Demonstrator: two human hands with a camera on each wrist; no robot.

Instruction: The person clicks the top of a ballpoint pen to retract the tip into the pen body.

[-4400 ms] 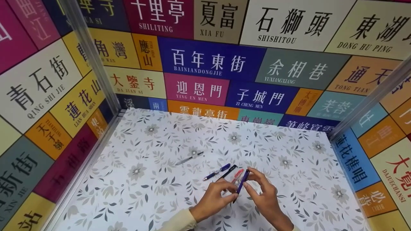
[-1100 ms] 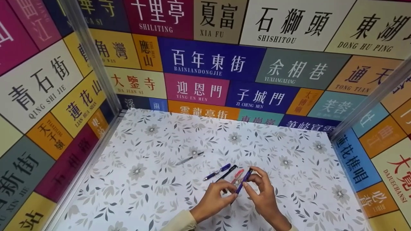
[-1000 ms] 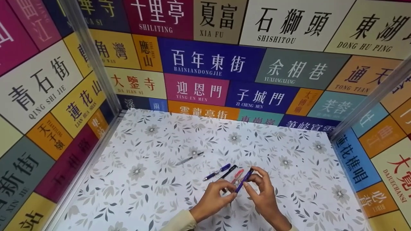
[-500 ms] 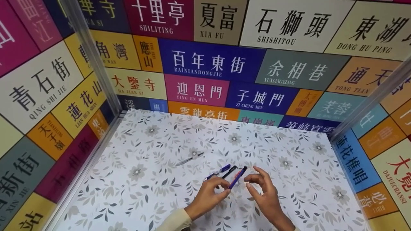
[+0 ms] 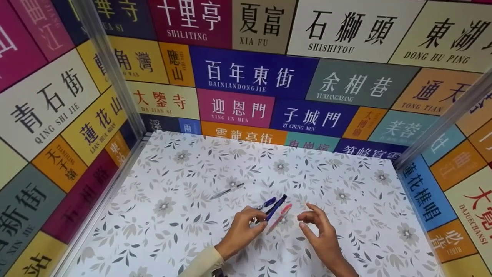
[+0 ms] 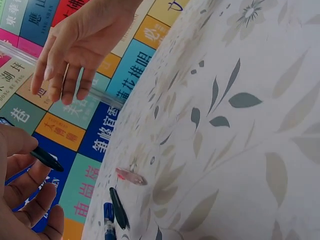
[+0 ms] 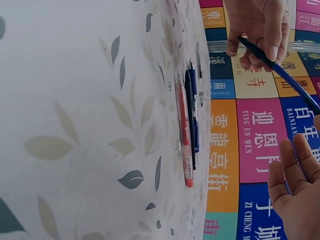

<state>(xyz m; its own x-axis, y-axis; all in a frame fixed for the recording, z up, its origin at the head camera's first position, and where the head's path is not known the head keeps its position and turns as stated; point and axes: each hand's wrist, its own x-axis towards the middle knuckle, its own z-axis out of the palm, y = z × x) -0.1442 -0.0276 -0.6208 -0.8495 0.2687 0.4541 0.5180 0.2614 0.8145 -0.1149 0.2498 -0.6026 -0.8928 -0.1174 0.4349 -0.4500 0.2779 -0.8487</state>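
Moved since the earlier frame: purple pen (image 5: 275,207), carried leftward by the left hand (image 5: 241,230); the right hand (image 5: 323,238) no longer touched it.

Left to right, head view:

Clear pen (image 5: 226,191), one. Lay slantwise on the floral tabletop (image 5: 184,238), well apart from the other pens, untouched.

Left hand, pale-sleeved. Fingers bent, thumb and fingertips pinching the purple pen by its near end.

Blue pen (image 5: 270,201), one. Lay on the tabletop just past the left hand, which partly hid it.

Black pen (image 6: 118,209), one. Lay just beside the blue pen; mostly covered from above by the purple one.

Purple pen, one. Held slanted, far end away and to the right; both wrist views showed it clear of the tabletop.

Pink pen (image 5: 280,218), one. Lay just right of the purple pen at a similar slant, untouched.

Right hand. Raised, fingers loosely bent, thumb apart from them; nothing held, no pen touched.

Step in hand, by judgement: bringing the purple pen over to the laid pens. Next move seemed to call for lowering it into line and loosening the pinch, without nudging the black or blue pen.
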